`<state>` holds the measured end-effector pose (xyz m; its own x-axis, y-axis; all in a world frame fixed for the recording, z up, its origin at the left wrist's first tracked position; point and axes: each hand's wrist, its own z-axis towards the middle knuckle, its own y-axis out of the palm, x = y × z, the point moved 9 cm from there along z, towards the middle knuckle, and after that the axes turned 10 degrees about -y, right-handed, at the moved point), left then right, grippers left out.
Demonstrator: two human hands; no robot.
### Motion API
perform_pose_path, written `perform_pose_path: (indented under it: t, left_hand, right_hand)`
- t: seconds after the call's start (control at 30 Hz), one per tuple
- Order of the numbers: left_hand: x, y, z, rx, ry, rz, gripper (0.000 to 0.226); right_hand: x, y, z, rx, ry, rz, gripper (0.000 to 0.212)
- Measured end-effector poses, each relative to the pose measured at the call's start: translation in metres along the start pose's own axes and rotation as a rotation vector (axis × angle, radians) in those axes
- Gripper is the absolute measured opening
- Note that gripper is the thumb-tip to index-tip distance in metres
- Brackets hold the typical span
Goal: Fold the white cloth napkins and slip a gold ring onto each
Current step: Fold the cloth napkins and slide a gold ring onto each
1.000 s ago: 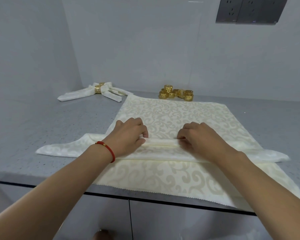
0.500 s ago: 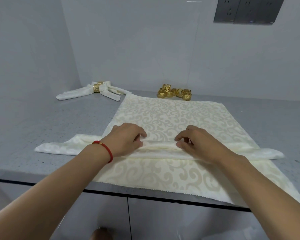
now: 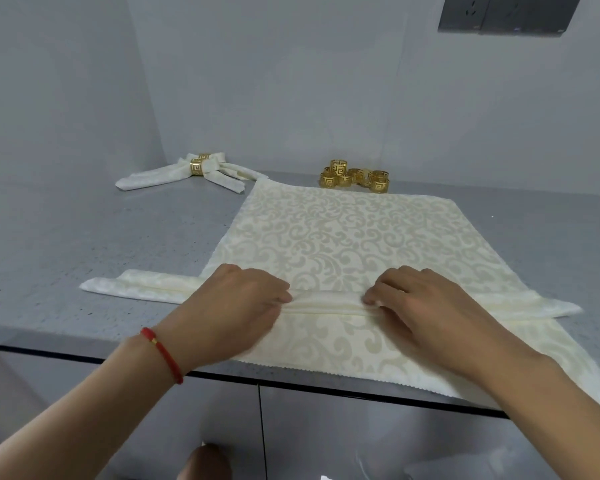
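A cream patterned napkin [image 3: 333, 233] lies spread on the grey counter, its near part gathered into a narrow pleated band [image 3: 326, 303] that runs left to right. My left hand [image 3: 236, 303] and my right hand [image 3: 420, 303] pinch this band at its middle, fingertips facing each other a short gap apart. The band's ends stick out past the cloth on both sides. Several gold rings [image 3: 355, 176] sit in a cluster by the back wall. Two folded napkins with gold rings [image 3: 196, 168] lie crossed at the back left.
The grey counter [image 3: 101, 244] ends at a front edge with cabinet doors [image 3: 326, 434] below. The napkin's near hem hangs slightly over that edge. A dark socket panel [image 3: 506, 12] is on the wall at top right. Walls close the back and left.
Both hands have shifted slightly along the pleated band while still pinching it; the fold looks a little tighter. The camera view has moved a bit.
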<state>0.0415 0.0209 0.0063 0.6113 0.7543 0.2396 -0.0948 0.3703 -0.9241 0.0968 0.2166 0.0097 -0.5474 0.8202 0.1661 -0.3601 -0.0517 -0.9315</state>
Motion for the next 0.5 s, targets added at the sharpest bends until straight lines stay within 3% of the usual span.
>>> perform_pose_path:
  t: [0.17, 0.3, 0.4, 0.5]
  left_hand:
    - [-0.007, 0.008, -0.024, -0.002, -0.099, -0.072, 0.053]
    - [-0.004, 0.017, -0.031, 0.032, -0.172, -0.155, 0.046]
    - [-0.002, 0.019, -0.036, 0.109, -0.168, -0.193, 0.043]
    - [0.001, 0.016, -0.037, 0.173, -0.145, -0.175, 0.039]
  right_hand:
    - [-0.006, 0.001, -0.009, -0.003, 0.001, -0.001, 0.027]
    - [0.0, -0.01, 0.003, 0.016, 0.12, -0.06, 0.035]
    - [-0.002, -0.018, 0.034, 0.1, 0.195, -0.002, 0.029]
    - [-0.008, 0.012, 0.075, 0.0, 0.242, 0.107, 0.047]
